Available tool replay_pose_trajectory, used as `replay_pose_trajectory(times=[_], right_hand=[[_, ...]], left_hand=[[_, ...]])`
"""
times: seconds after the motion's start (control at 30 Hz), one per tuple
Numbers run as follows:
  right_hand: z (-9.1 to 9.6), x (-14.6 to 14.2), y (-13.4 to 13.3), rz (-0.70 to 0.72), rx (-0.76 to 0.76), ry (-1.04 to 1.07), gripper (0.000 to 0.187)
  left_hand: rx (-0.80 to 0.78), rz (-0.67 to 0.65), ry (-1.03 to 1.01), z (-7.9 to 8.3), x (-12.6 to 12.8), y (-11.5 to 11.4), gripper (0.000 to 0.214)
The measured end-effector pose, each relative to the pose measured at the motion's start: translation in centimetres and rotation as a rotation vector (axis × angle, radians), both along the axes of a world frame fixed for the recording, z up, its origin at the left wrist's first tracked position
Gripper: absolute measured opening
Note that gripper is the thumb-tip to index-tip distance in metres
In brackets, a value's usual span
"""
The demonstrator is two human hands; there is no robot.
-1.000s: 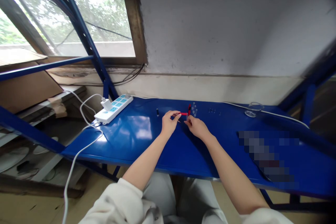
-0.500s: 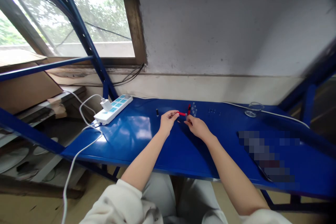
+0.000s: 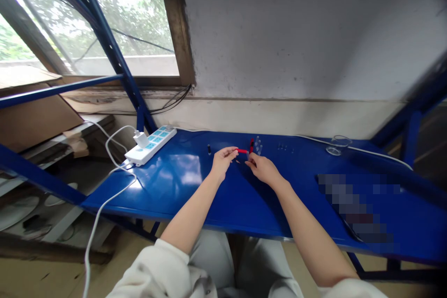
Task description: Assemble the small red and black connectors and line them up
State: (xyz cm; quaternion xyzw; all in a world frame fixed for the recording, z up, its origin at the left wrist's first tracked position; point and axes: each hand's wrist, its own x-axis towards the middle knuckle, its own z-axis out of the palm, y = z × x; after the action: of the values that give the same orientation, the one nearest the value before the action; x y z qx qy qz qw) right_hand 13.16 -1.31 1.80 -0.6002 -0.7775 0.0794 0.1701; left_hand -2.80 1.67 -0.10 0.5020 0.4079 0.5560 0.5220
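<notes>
My left hand (image 3: 221,162) is closed, its thumb and fingertips pinching a slim red tube (image 3: 241,151) that points to the right. Beside the tube's right end, my right hand (image 3: 263,167) is closed on a small clear piece (image 3: 247,154) held upright in its fingertips. I cannot tell whether tube and piece touch. Just behind the right hand stands a red and black piece (image 3: 252,142), with several clear small cylinders (image 3: 257,141) next to it. A short black cylinder (image 3: 209,149) stands on the blue table left of my left hand.
A white power strip (image 3: 153,144) with a plugged-in adapter lies at the table's left end, its cable hanging over the edge. Tiny clear parts (image 3: 280,147) lie right of centre. A round clear dish (image 3: 333,151) sits back right; a dark blurred-out flat object (image 3: 349,209) lies front right.
</notes>
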Motion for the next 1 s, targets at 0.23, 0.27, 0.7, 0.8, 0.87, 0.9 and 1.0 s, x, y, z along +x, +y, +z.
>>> replay_pose_trajectory(times=[0.23, 0.27, 0.7, 0.8, 0.87, 0.9, 1.0], right_hand=[[-0.3, 0.2, 0.2, -0.015, 0.006, -0.003, 0.014], [-0.3, 0.2, 0.2, -0.015, 0.008, -0.003, 0.014], [-0.3, 0.3, 0.2, 0.001, 0.021, -0.039, 0.013], [-0.4, 0.3, 0.2, -0.003, 0.020, -0.031, 0.013], [-0.4, 0.3, 0.2, 0.001, 0.026, -0.024, 0.013], [-0.3, 0.3, 0.2, 0.003, 0.024, -0.023, 0.013], [-0.2, 0.2, 0.1, -0.003, 0.006, -0.029, 0.013]], left_hand=[[-0.036, -0.021, -0.038, -0.2, -0.1, 0.2, 0.031], [-0.040, -0.025, -0.044, -0.2, 0.0, 0.2, 0.031], [0.074, 0.033, -0.001, 0.9, 0.4, -0.4, 0.023], [0.081, 0.074, 0.005, 0.8, 0.2, -0.1, 0.022], [0.086, 0.100, 0.004, 0.7, 0.1, 0.0, 0.021], [0.088, 0.110, 0.004, 0.7, 0.1, 0.0, 0.021], [0.099, 0.109, 0.024, 0.7, 0.2, -0.1, 0.021]])
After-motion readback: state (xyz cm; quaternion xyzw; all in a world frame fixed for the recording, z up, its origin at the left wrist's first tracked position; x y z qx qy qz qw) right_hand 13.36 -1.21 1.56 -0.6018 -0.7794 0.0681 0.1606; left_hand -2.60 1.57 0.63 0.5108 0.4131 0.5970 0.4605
